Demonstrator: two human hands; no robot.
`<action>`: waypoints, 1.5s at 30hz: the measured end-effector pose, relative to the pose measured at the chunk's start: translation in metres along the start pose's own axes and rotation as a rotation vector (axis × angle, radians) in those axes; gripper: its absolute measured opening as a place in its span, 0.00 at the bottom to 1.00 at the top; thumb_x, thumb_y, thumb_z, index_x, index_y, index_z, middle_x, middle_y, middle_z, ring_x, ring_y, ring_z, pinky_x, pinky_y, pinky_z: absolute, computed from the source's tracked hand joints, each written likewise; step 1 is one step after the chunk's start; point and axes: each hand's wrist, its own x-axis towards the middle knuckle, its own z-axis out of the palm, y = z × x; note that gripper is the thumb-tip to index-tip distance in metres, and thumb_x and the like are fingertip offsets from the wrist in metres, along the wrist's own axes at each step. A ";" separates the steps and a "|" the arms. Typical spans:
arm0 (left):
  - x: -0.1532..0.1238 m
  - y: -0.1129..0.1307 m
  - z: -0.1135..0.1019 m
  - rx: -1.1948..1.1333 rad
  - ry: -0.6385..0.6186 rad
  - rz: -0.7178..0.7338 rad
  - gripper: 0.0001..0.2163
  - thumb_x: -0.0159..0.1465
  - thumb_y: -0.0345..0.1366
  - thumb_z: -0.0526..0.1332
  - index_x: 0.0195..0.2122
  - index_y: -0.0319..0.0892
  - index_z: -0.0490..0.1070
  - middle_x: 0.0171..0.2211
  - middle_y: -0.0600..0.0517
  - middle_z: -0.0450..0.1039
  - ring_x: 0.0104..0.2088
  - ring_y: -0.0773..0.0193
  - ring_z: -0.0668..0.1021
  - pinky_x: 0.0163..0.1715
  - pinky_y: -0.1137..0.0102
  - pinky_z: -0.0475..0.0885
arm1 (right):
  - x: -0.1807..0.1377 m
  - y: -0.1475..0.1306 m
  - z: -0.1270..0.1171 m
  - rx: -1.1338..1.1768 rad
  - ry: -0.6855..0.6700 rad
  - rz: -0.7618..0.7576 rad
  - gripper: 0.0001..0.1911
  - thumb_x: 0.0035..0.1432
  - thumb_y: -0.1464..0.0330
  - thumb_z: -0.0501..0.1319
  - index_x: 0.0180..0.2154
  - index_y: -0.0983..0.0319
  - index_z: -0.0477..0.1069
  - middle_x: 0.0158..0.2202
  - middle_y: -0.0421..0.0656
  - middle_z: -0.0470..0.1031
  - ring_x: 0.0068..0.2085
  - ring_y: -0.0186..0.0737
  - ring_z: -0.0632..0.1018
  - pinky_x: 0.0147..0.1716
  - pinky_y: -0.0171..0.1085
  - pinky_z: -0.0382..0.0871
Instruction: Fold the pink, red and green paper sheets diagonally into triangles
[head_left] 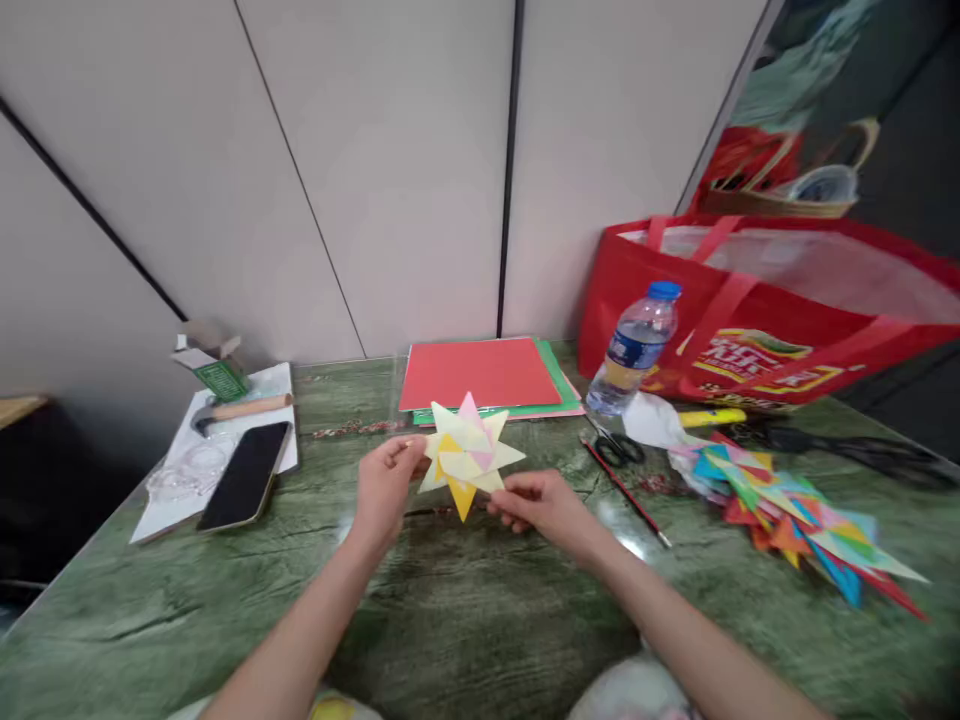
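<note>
A folded paper star (469, 452) in pale yellow, pink and orange is held up above the green table (450, 620). My left hand (385, 485) pinches its left points. On the star's lower right edge, my right hand (541, 506) has its fingers closed. Both hands grip the star between them, just in front of a stack of coloured paper sheets (484, 375) with a red sheet on top.
At the left, a white sheet carries a black phone (246, 476), a hammer (236, 410) and a small green box (217, 372). At the right are a water bottle (634, 348), a red bag (757, 300), scissors (616, 445), a red pencil (626, 492) and a pile of coloured folded papers (787, 515).
</note>
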 end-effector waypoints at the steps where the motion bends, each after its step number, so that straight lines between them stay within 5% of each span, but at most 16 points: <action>1: 0.000 0.000 0.000 -0.001 0.002 0.003 0.15 0.46 0.45 0.70 0.27 0.38 0.74 0.20 0.57 0.73 0.21 0.74 0.72 0.23 0.79 0.66 | 0.000 0.000 0.001 0.008 -0.016 0.012 0.23 0.45 0.50 0.63 0.25 0.65 0.75 0.22 0.41 0.74 0.21 0.28 0.70 0.21 0.29 0.63; 9: -0.003 0.000 0.003 0.012 -0.211 -0.121 0.23 0.44 0.42 0.72 0.40 0.39 0.73 0.30 0.50 0.79 0.30 0.61 0.79 0.31 0.68 0.75 | 0.001 -0.001 0.001 0.121 0.031 0.019 0.22 0.44 0.50 0.65 0.25 0.64 0.76 0.23 0.41 0.75 0.22 0.29 0.69 0.21 0.31 0.64; 14: -0.003 -0.003 0.000 0.049 -0.197 -0.124 0.18 0.40 0.42 0.73 0.29 0.37 0.74 0.28 0.50 0.79 0.28 0.61 0.80 0.32 0.67 0.77 | 0.000 0.001 0.002 0.152 -0.008 0.062 0.21 0.43 0.51 0.66 0.26 0.64 0.76 0.24 0.40 0.75 0.22 0.28 0.69 0.20 0.30 0.63; 23: -0.008 -0.002 0.008 0.163 -0.255 -0.094 0.15 0.43 0.41 0.70 0.30 0.38 0.75 0.25 0.51 0.79 0.22 0.60 0.79 0.25 0.68 0.76 | 0.000 0.002 0.006 0.259 -0.106 0.115 0.24 0.42 0.51 0.66 0.30 0.66 0.76 0.19 0.38 0.72 0.18 0.25 0.66 0.16 0.27 0.59; 28: -0.007 -0.006 0.005 0.347 -0.256 -0.030 0.16 0.50 0.39 0.66 0.39 0.38 0.74 0.26 0.51 0.80 0.24 0.60 0.80 0.28 0.68 0.76 | 0.003 -0.004 0.008 0.432 0.360 -0.096 0.23 0.42 0.51 0.67 0.31 0.65 0.76 0.19 0.37 0.71 0.19 0.27 0.67 0.17 0.29 0.60; 33: -0.005 -0.009 0.003 0.421 -0.287 -0.042 0.13 0.51 0.38 0.64 0.37 0.39 0.74 0.26 0.50 0.79 0.25 0.60 0.81 0.31 0.66 0.76 | 0.008 -0.009 -0.010 0.583 0.790 -0.386 0.19 0.47 0.56 0.65 0.37 0.62 0.73 0.24 0.35 0.70 0.20 0.25 0.65 0.18 0.29 0.59; 38: -0.004 -0.011 0.004 0.471 -0.326 -0.053 0.11 0.50 0.36 0.63 0.34 0.39 0.74 0.26 0.50 0.79 0.25 0.61 0.80 0.30 0.68 0.76 | 0.015 -0.007 -0.043 0.686 1.014 -0.471 0.19 0.47 0.57 0.65 0.38 0.61 0.71 0.25 0.33 0.70 0.20 0.23 0.65 0.18 0.27 0.59; 45: -0.003 -0.013 0.003 0.544 -0.361 -0.025 0.11 0.53 0.37 0.61 0.35 0.39 0.75 0.27 0.49 0.80 0.25 0.62 0.80 0.28 0.69 0.74 | 0.017 0.003 -0.092 0.953 1.147 -0.316 0.04 0.58 0.66 0.58 0.36 0.59 0.65 0.23 0.32 0.68 0.19 0.22 0.66 0.17 0.22 0.62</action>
